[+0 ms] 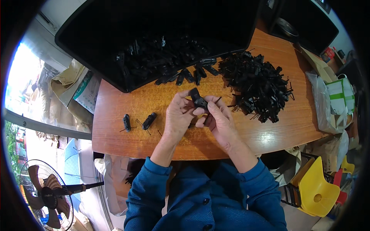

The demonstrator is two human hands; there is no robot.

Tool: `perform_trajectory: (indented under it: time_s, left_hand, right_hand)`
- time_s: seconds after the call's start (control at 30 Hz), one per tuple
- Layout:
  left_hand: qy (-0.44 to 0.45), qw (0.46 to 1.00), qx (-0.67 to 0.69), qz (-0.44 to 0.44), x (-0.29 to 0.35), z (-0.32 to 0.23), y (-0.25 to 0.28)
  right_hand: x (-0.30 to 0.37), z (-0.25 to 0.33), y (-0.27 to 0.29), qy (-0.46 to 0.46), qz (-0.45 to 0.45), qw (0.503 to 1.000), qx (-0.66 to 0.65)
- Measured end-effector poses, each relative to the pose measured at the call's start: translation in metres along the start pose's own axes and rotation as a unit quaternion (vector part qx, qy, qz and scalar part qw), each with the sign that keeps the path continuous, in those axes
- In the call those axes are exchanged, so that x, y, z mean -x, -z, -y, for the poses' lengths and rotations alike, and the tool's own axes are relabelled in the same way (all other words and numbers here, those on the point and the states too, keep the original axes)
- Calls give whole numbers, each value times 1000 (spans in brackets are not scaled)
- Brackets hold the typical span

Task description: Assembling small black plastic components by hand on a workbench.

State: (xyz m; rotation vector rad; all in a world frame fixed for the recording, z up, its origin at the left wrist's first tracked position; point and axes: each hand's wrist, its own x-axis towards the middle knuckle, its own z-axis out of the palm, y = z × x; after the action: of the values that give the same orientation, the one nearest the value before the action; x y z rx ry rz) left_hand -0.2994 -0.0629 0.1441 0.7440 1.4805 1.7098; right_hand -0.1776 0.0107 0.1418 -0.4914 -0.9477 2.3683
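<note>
The left hand (pixel 176 117) and right hand (pixel 220 121) together grip one black clip (pixel 198 101) above the surface (pixel 111 100), with two loose clips (pixel 148 121) left, one uncountable pile (pixel 258 84) right and one black bin (pixel 216 19) far.

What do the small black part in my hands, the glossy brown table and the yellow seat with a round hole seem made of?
Small black part: probably plastic, perhaps satin, from its even colour and moulded shape. Glossy brown table: wood or wood-look laminate, shiny, with grain streaks and bright reflections. Yellow seat: likely moulded plastic, smooth, slightly shiny, evenly coloured with rounded edges.
</note>
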Motion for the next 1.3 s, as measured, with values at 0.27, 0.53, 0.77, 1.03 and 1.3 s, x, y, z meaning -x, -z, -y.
perform_trajectory:
  time_s: [0.27, 0.53, 0.77, 1.03, 1.3]
  left_hand:
    - [-63, 996, 52, 22, 33, 13, 0]
    - [-62, 995, 80, 16, 44, 5, -12]
    - [-57, 998, 16, -17, 40, 18, -11]
    - [-44, 998, -54, 6, 37, 17, 12]
    - [95, 990, -102, 24, 36, 16, 33]
  right_hand:
    - [22, -14, -16, 63, -20, 998, -21]
    - [31, -26, -4, 54, -61, 994, 73]
    - [29, -27, 4, 30, -45, 984, 167]
    - [13, -52, 27, 41, -16, 972, 229]
    - [18, -36, 38, 9, 81, 923, 376]
